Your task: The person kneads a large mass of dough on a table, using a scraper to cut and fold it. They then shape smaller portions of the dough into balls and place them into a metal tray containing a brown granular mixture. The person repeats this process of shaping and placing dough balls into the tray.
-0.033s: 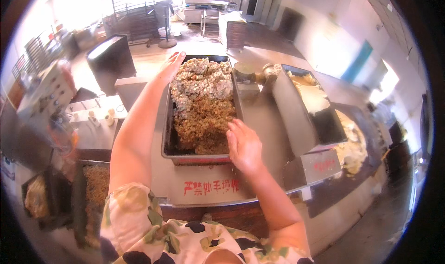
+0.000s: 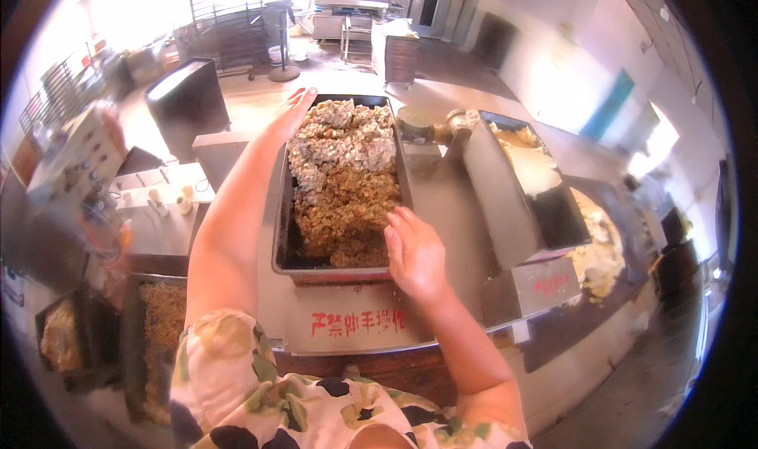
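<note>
A deep black rectangular tray [image 2: 341,276] rests in front of me on the metal worktop. It is filled with a coarse, crumbly mixture [image 2: 347,204], paler and speckled at the far end, browner at the near end. My left hand [image 2: 292,114] lies against the tray's far left corner, fingers stretched out along the rim. Over the near right side of the tray is my right hand [image 2: 416,256]. Its fingers are extended and slightly bent, reaching past the rim to the edge of the mixture. Whether the fingertips press into it I cannot tell.
To the right, a grey metal tub [image 2: 505,188] with pale filling stands by a heap of pale dough [image 2: 600,244]. Red writing marks the worktop's front panel [image 2: 355,334]. At lower left is another mixture-filled tray [image 2: 162,315]. A dark bin [image 2: 189,106] stands farther left.
The tray and worktop sit very slightly lower and farther left in the picture. Both hands keep almost the same places.
</note>
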Action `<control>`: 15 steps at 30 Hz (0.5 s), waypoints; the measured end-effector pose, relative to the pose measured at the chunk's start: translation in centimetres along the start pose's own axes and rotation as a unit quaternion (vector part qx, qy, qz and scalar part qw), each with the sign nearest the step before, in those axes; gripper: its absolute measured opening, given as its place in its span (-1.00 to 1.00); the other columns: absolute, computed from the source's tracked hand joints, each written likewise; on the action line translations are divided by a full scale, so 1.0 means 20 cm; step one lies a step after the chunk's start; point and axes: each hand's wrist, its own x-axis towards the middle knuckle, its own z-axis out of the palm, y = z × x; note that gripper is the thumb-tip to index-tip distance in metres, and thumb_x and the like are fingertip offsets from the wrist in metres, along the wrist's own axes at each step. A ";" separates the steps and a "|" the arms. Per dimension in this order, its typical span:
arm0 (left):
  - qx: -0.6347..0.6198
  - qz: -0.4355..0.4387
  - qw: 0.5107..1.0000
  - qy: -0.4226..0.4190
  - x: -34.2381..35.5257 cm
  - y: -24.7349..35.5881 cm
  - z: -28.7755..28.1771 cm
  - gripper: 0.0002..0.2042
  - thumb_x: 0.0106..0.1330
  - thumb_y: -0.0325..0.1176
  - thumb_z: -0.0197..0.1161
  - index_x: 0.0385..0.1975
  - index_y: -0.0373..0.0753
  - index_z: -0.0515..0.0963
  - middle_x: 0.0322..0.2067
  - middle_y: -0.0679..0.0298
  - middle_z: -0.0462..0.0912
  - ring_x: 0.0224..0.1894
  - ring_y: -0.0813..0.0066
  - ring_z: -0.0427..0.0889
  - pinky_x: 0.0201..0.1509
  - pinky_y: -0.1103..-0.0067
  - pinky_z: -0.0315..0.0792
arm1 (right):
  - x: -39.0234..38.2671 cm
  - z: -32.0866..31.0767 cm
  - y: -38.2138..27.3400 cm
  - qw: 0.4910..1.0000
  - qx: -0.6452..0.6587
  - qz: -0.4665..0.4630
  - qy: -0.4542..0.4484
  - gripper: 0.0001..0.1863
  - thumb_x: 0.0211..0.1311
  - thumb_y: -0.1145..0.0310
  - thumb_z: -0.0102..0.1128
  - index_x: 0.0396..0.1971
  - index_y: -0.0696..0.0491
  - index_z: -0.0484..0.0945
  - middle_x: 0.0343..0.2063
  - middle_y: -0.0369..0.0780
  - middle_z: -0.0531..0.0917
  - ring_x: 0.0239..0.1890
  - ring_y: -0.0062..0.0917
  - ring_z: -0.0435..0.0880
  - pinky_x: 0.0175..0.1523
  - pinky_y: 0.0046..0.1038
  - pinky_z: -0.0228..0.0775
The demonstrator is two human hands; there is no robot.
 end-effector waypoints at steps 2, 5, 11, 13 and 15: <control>0.031 0.006 0.999 -0.017 0.17 -0.09 -0.02 -0.12 0.35 0.44 -0.37 0.44 -0.18 0.08 0.48 0.13 -0.04 0.52 0.19 -0.12 0.54 0.28 -0.18 | 0.04 -0.01 -0.01 1.000 0.015 -0.025 0.011 -0.75 0.29 0.33 0.17 -0.19 0.19 0.63 -0.17 0.00 0.67 -0.26 -0.14 0.68 -0.12 -0.26 0.52; 0.016 -0.036 0.997 -0.070 0.23 -0.05 0.09 -0.06 0.26 0.52 -0.30 0.45 -0.13 0.07 0.48 0.11 -0.05 0.52 0.19 -0.10 0.52 0.22 -0.17 | 0.01 0.00 0.02 1.000 0.026 -0.012 0.006 -0.79 0.25 0.36 0.20 -0.23 0.19 0.62 -0.22 -0.05 0.68 -0.27 -0.21 0.68 -0.13 -0.29 0.52; 0.086 -0.144 0.969 -0.180 0.16 0.15 0.16 -0.07 0.18 0.58 -0.34 0.49 0.15 -0.07 0.51 0.14 -0.29 0.54 0.11 -0.34 0.49 0.02 -0.30 | 0.02 0.01 0.03 0.999 0.043 0.006 -0.002 -0.80 0.19 0.40 0.26 -0.23 0.17 0.65 -0.23 -0.07 0.69 -0.27 -0.22 0.68 -0.13 -0.31 0.52; 0.100 -0.133 0.965 -0.201 0.25 -0.01 0.13 -0.08 0.18 0.57 -0.31 0.48 0.13 -0.01 0.51 0.16 -0.23 0.54 0.11 -0.27 0.50 0.03 -0.26 | 0.02 0.02 0.00 0.998 0.055 0.006 0.010 -0.81 0.18 0.40 0.27 -0.25 0.16 0.65 -0.25 -0.08 0.69 -0.29 -0.23 0.68 -0.13 -0.31 0.53; 0.115 -0.096 0.956 -0.252 0.27 -0.03 0.12 -0.19 0.31 0.45 -0.29 0.46 0.08 0.06 0.49 0.11 -0.09 0.51 0.07 -0.10 0.49 0.06 -0.09 | 0.03 0.02 0.01 0.998 0.059 0.007 0.015 -0.82 0.18 0.39 0.28 -0.26 0.15 0.65 -0.25 -0.08 0.69 -0.30 -0.22 0.68 -0.14 -0.32 0.53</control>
